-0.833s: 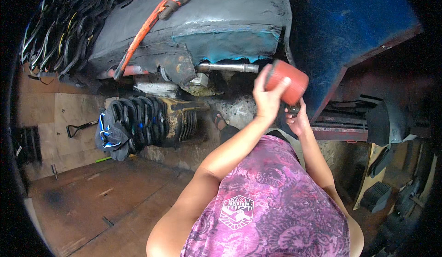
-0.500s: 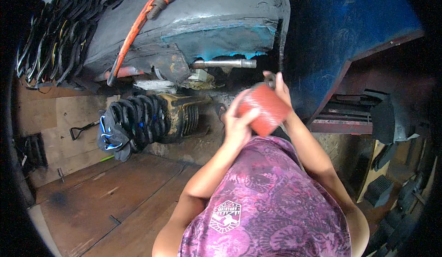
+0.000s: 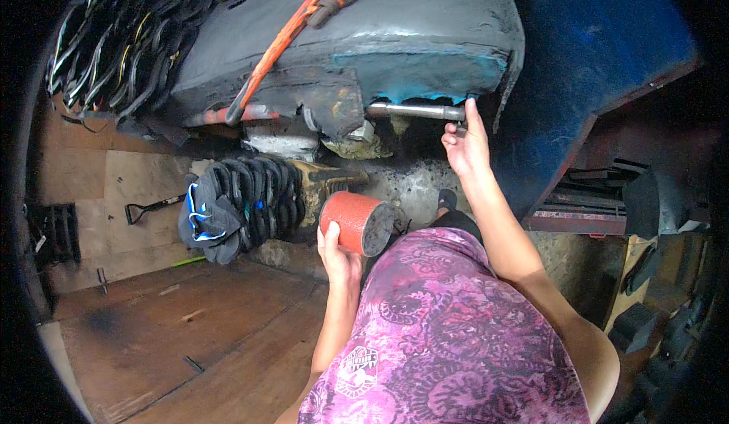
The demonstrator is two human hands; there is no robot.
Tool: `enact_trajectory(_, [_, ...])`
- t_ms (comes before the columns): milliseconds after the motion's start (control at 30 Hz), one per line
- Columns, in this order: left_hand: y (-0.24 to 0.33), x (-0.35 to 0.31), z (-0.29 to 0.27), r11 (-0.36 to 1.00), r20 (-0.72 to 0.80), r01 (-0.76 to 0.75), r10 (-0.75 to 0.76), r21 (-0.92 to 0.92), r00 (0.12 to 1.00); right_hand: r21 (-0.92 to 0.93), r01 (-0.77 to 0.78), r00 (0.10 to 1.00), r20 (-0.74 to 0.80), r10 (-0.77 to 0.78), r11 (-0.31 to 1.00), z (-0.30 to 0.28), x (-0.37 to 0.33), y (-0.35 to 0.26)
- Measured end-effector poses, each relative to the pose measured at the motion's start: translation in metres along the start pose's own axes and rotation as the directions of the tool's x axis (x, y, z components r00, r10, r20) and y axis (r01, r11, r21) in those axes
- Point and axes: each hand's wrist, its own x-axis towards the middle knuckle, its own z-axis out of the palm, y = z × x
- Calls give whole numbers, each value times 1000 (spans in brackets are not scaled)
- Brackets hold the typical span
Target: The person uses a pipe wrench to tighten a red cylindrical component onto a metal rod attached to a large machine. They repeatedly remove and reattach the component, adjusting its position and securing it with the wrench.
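Note:
A red, rough-surfaced cylinder (image 3: 351, 223), which looks like a sanding drum, is held in my left hand (image 3: 340, 261). Its dark round end faces right. Up at the machine, the fingers of my right hand (image 3: 467, 139) close around the right end of a bright steel shaft (image 3: 421, 111). That end of the shaft is hidden by the fingers. A small dark piece shows between them, too little to name. The shaft juts out under the grey housing (image 3: 425, 25), below its turquoise-painted edge.
An orange pipe wrench (image 3: 281, 44) lies across the housing. Dark curved pieces hang at upper left (image 3: 114, 52), and a similar row (image 3: 254, 192) sits left of the drum, with a grey and blue cloth (image 3: 209, 219) at its end. A blue metal panel (image 3: 585, 67) stands to the right.
My hands have parted. The left has carried the red drum down and left; the right, which held a dark ring-like piece, has reached up to the shaft's end. The view has shifted.

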Motion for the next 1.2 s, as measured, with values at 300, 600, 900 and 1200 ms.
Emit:
enact_trajectory(300, [25, 23, -16, 992, 83, 125, -124, 0, 989, 52, 76, 995, 61, -79, 996, 8, -5, 34])
enact_trajectory(600, [33, 48, -4, 977, 178, 211, -214, 34, 961, -222, 76, 988, 149, -44, 972, 41, -1, 124])
enact_trajectory(900, [-15, 63, 50, 902, 319, 429, -422, 50, 849, -551, -332, 926, -35, 376, 766, -69, -59, 30])
enact_trajectory(1200, [-77, 62, 111, 751, 486, 398, -651, 527, 584, -450, -461, 827, 96, 554, 765, -102, -60, -4])
